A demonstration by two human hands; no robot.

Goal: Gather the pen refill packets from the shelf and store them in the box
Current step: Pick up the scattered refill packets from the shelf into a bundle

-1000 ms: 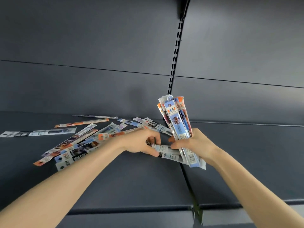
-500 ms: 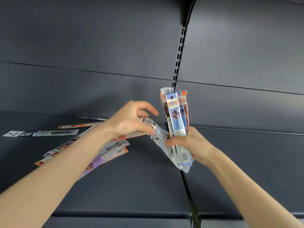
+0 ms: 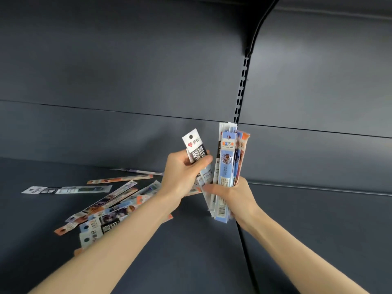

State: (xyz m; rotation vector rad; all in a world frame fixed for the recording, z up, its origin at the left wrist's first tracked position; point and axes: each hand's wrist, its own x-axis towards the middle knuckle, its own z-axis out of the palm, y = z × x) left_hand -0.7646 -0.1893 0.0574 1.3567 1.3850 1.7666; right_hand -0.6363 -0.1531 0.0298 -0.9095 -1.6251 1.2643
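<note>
Since a sec ago, our left hand (image 3: 182,175) lifted a black-white packet (image 3: 196,150) upright beside the bundle (image 3: 228,166) our right hand (image 3: 235,198) clasps; next: merge, then grab shelf (image 3: 191,262) strays (image 3: 110,206).

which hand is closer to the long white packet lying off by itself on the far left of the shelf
Left. The left hand is up right of the white packet, clear of it; the right hand is farther right, gripping the bundle.

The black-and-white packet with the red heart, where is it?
In the head view it is mid-frame, the black-and-white packet held upright in the left hand, just left of the bundle in the right hand.
</note>
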